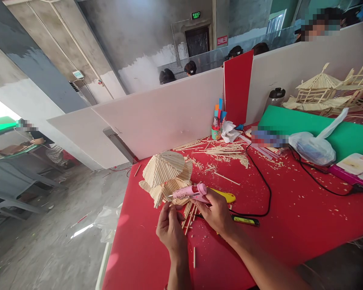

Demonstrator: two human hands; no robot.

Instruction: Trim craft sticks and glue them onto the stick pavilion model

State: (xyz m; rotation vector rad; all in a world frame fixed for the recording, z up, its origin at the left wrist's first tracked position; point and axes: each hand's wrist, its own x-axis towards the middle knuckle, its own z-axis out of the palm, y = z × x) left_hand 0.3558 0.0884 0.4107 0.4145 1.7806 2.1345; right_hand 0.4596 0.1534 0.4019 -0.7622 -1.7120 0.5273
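My right hand (213, 207) is wrapped round a pink glue gun (186, 192), whose nozzle points left. Just below that nozzle, the fingers of my left hand (171, 225) are pinched together; what they hold, if anything, is too small to make out. Behind both hands stands a model pavilion roof (164, 169) made of pale wooden sticks, with a tiered, pointed top. Several loose sticks (188, 217) lie between my hands and the model. A yellow-handled tool (223, 196) and a utility knife (245, 220) rest on the red table beside my right wrist.
Stick piles and shavings (226, 151) cover the back of the red table (290, 229). A black cable (269, 189) loops at right. Beyond are a green board (314, 125), a plastic bag (313, 147), a stick-built model (320, 86), a pen cup (216, 132) and white partitions (169, 117).
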